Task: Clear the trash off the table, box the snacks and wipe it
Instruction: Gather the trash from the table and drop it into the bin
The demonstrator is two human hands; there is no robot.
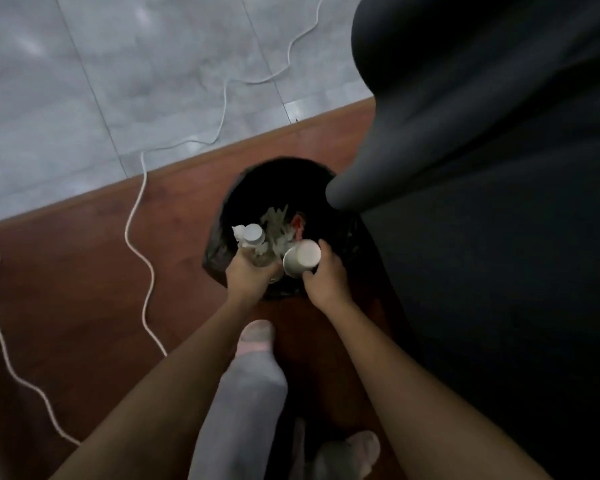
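A black-lined trash bin (243,188) stands on the brown wooden floor, seen from above. Inside it lie crumpled clear plastic (278,226) and a red scrap (297,221). My left hand (248,275) is over the bin's near rim, shut on a clear plastic bottle (255,242) with a white cap and a bit of white paper beside it. My right hand (326,275) is also over the near rim, shut on a white paper cup (302,258) lying on its side, its mouth facing me.
A large dark grey furniture piece (482,168) fills the right side and overhangs the bin. A white cable (137,216) snakes across the wood floor and grey tiles (118,81). My legs and socked feet (257,336) are just behind the bin.
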